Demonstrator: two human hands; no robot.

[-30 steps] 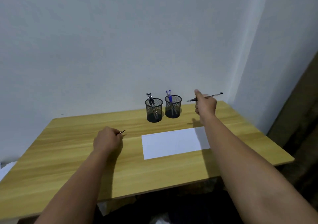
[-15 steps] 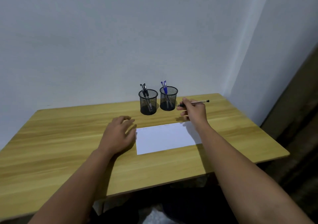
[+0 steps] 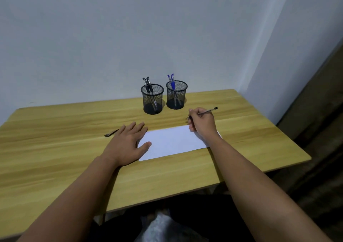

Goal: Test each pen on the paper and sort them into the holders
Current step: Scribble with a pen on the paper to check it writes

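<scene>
- Centrally placed: white rectangular sheet of paper [image 3: 174,142], flat on light wooden table [image 3: 55,148], long side running left to right.
- Left of the paper: left hand [image 3: 128,143], palm down and fingers spread flat, holding nothing, thumb resting on the paper's left edge.
- Further left of the paper, just beyond the left hand's fingers: small dark pen cap [image 3: 111,133] lying on the wood, partly hidden by the hand.
- At the paper's far right corner: right hand [image 3: 202,122], fingers curled tight around slim clear-barrelled pen with black end [image 3: 207,111], heel of the hand on the sheet.
- Pen tilted, black end up and to the right, tip end down at the fingers near the paper's far edge; cannot tell whether touching the paper.
- Beyond the paper, near the wall: two black wire-mesh cylindrical holders side by side, close but apart.
- Left mesh holder [image 3: 152,100]: black-capped pens [image 3: 148,85] leaning inside.
- Right mesh holder [image 3: 176,95]: blue-capped pens [image 3: 171,81] leaning inside.
</scene>
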